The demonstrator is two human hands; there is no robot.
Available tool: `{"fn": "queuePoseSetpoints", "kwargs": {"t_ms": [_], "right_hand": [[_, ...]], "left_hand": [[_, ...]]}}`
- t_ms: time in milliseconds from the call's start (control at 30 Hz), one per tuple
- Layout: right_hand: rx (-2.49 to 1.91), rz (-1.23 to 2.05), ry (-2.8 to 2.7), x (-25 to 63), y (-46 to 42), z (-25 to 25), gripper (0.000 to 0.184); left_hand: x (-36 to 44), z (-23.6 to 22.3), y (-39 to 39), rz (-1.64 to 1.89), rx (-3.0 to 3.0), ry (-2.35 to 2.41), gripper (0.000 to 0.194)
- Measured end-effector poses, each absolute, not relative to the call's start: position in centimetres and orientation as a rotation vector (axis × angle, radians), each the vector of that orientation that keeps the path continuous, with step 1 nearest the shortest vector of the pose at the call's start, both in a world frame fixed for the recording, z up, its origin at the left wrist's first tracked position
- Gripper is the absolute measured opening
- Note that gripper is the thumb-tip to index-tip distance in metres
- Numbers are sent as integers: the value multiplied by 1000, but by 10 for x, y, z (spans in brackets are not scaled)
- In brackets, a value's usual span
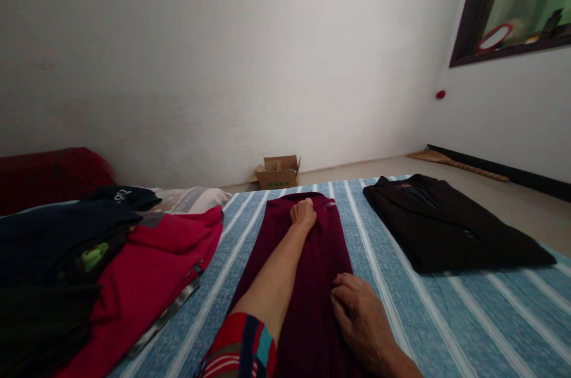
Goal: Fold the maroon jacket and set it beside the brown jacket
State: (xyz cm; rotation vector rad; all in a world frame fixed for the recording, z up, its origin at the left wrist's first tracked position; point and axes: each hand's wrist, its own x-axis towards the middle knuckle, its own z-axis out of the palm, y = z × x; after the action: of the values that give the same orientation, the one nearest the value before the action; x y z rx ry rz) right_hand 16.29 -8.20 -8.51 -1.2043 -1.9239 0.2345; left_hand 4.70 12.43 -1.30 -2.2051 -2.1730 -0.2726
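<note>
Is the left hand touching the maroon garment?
Touching. The head view shows the left hand resting on the far end of the maroon garment, fingers curled into the cloth with no gap; the right hand presses the near part.

Striped blue bed (pixel 446 312), maroon garment (pixel 312 271), black garment (pixel 446 229), clothes pile (pixel 111 271)

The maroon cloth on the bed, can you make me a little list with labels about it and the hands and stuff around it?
maroon cloth: long folded strip, flat on the striped sheet
left hand: fist pressing the cloth's far end
right hand: fingers on the cloth's near right edge
black garment: folded flat, right of the cloth
clothes pile: red and dark pieces, left
cardboard box: open, on the floor by the wall
</note>
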Motion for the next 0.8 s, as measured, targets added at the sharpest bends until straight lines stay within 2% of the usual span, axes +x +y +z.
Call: {"fn": "queuePoseSetpoints", "kwargs": {"t_ms": [433,633,800], "right_hand": [[-1230,269,-1893,160,-85,-77,23],[-1233,262,-1887,160,-84,-77,21],[-1242,265,-1892,160,-85,-75,21]], "left_hand": [[49,-17,127,-171,-2139,-2265,26],[56,-19,125,-110,-2304,-2021,29],[55,-22,124,-122,-2429,-1786,39]]}}
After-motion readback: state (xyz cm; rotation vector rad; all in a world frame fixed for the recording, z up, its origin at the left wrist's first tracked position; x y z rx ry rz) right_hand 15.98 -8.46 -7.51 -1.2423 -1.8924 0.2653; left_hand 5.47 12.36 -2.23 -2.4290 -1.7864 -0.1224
